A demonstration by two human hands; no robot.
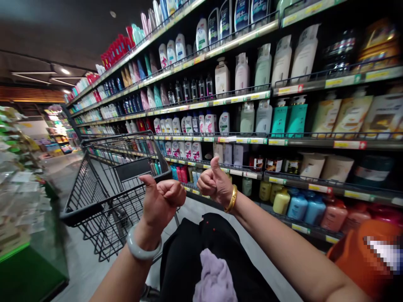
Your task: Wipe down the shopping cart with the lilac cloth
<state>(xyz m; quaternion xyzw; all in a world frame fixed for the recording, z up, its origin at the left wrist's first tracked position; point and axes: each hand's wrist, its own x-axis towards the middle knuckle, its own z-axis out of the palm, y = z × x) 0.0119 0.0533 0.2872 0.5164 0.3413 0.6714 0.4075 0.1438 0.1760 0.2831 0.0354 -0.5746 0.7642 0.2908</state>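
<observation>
My left hand [163, 200] is raised in front of me, its fingers curled into a fist and its thumb up. A pale bangle circles that wrist. My right hand [216, 183] makes the same thumbs-up, with a gold bracelet [232, 199] at the wrist. Neither hand shows anything in its grip, and the two stay apart. Just beyond my left hand stands a dark wire shopping cart [103, 201]; no goods show in its basket. A lilac cloth [214, 277] lies at my waist over black trousers.
Long store shelves [239, 100] full of shampoo and pump bottles run along the right. Packaged goods fill a green-based display [25, 264] on the left. An orange item [355, 256], partly pixelated, is close at the lower right. Grey floor [71, 167] stretches away down the aisle.
</observation>
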